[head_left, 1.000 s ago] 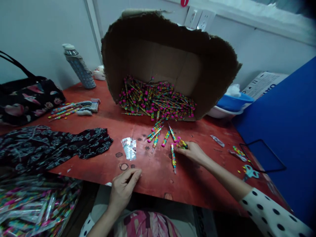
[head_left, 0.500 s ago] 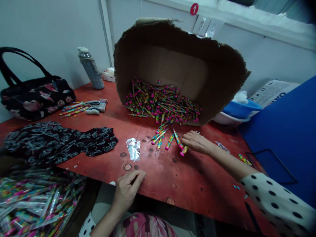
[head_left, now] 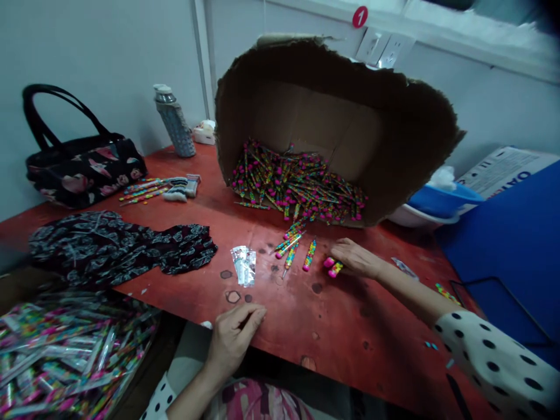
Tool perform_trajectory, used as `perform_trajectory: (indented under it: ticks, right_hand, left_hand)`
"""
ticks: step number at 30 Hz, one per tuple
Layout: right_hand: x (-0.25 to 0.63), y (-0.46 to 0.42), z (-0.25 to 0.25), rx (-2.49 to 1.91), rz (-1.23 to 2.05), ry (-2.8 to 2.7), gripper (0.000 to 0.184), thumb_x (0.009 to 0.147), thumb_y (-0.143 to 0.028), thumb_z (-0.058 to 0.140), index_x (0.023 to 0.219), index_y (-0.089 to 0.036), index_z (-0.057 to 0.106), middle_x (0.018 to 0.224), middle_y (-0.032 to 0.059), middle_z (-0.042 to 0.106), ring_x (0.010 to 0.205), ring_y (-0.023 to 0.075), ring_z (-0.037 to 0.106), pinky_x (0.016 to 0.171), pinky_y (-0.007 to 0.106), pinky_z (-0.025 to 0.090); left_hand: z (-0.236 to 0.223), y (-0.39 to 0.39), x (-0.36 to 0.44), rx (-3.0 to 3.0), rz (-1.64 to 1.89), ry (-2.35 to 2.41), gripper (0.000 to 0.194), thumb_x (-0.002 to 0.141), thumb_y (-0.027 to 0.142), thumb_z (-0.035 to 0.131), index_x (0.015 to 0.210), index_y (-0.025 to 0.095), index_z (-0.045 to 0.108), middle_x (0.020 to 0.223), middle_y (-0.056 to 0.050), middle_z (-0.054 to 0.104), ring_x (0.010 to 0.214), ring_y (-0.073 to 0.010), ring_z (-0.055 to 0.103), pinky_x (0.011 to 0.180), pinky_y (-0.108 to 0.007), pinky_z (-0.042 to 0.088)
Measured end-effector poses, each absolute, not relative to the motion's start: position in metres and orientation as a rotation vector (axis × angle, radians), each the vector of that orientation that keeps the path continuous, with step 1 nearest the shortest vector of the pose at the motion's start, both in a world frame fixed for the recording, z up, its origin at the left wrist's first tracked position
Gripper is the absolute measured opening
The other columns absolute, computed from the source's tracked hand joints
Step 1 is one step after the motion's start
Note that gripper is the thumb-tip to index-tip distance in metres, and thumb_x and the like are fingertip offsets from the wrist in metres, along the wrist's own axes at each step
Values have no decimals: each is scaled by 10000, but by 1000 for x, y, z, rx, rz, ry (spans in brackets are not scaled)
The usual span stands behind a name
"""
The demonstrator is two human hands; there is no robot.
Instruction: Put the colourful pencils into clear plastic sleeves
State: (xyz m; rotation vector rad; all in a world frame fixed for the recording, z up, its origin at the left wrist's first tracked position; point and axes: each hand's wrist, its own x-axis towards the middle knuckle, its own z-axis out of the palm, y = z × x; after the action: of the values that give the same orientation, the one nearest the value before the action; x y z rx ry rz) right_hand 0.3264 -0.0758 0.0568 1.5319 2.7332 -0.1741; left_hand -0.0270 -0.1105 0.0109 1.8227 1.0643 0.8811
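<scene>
My right hand (head_left: 353, 256) is closed around two multicoloured pencils (head_left: 334, 266), low over the red table. Their pink ends point out to the left; the rest is hidden under my fingers. Just left of it lies a single pencil (head_left: 310, 255) with a pink end. Farther left is a small loose group of the same pencils (head_left: 289, 251). My left hand (head_left: 234, 337) rests by the table's front edge, fingers curled in and thumb along them, with nothing visible in it. Small silvery clear wrappers (head_left: 245, 266) lie on the table beyond my left hand.
A torn cardboard box (head_left: 341, 116) lies on its side, holding a heap of pencils (head_left: 301, 184). A box of wrapped pencils (head_left: 65, 356) stands at lower left. Black patterned cloth (head_left: 118, 248), a handbag (head_left: 87, 169), a flask (head_left: 175, 125) and a blue basin (head_left: 450, 197) surround the work area.
My right hand has gathered in a pencil that was lying against its left side, so two pink ends now sit together at my fingers. The whole view has shifted slightly; my left hand keeps its pose.
</scene>
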Motion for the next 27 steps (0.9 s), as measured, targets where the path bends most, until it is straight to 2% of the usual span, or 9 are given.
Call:
perform_trajectory:
  ticks: [4, 9, 12, 15, 19, 22, 25, 27]
  right_hand:
    - [307, -73, 57, 1653, -109, 2722, 155, 835, -281, 456, 885, -165, 546, 798, 69, 545, 701, 171, 468, 659, 277, 353]
    - [285, -49, 63, 1242, -96, 2777, 248, 867, -173, 372, 1020, -184, 568, 942, 100, 566, 813, 195, 483, 708, 315, 350]
    - [282, -43, 64, 1142, -106, 2820, 245, 858, -153, 376, 982, -188, 584, 1028, 108, 566, 888, 202, 484, 752, 332, 342]
    - [286, -47, 63, 1152, -51, 2804, 166, 821, -156, 436, 873, -170, 593, 904, 107, 591, 845, 206, 499, 745, 327, 332]
    - [295, -60, 54, 1256, -18, 2800, 138, 817, -155, 437, 801, -163, 574, 772, 84, 594, 723, 186, 512, 722, 316, 318]
    - [293, -73, 41, 1414, -60, 2764, 130, 823, -199, 446, 833, -170, 572, 744, 73, 598, 712, 192, 522, 705, 307, 322]
    - [278, -87, 35, 1743, -90, 2588, 119, 783, -228, 483, 848, -174, 567, 780, 87, 605, 719, 214, 538, 636, 298, 328]
    - [264, -96, 37, 2129, -165, 2385, 92, 734, -216, 501, 796, -179, 558, 772, 89, 602, 679, 219, 542, 568, 288, 315]
  left_hand:
    - [12, -110, -28, 1825, 864, 1046, 211, 825, 302, 482, 747, 189, 642, 667, 7, 653, 625, -117, 595, 593, -197, 434]
    - [11, -112, -26, 1820, 863, 1055, 205, 826, 290, 482, 752, 187, 643, 674, 3, 652, 639, -122, 594, 604, -205, 433]
    - [13, -115, -28, 1797, 887, 1084, 207, 828, 299, 484, 779, 188, 652, 695, -6, 659, 647, -127, 594, 613, -215, 446]
    - [19, -109, -35, 1802, 971, 1115, 217, 841, 297, 473, 878, 180, 652, 761, -34, 662, 691, -137, 599, 649, -234, 463]
    - [25, -77, -42, 2089, 1088, 1109, 226, 842, 274, 482, 977, 174, 633, 925, -73, 630, 869, -166, 577, 789, -288, 452]
    - [18, -47, -40, 2406, 979, 1131, 251, 812, 307, 531, 1021, 206, 628, 1007, -80, 603, 967, -200, 532, 865, -361, 415]
    - [6, -29, -34, 2584, 849, 1141, 222, 790, 340, 558, 959, 234, 657, 1036, -70, 596, 995, -219, 507, 864, -398, 401]
    - [-1, -25, -32, 2603, 846, 1153, 183, 795, 331, 552, 887, 232, 675, 1015, -62, 603, 967, -209, 513, 836, -387, 412]
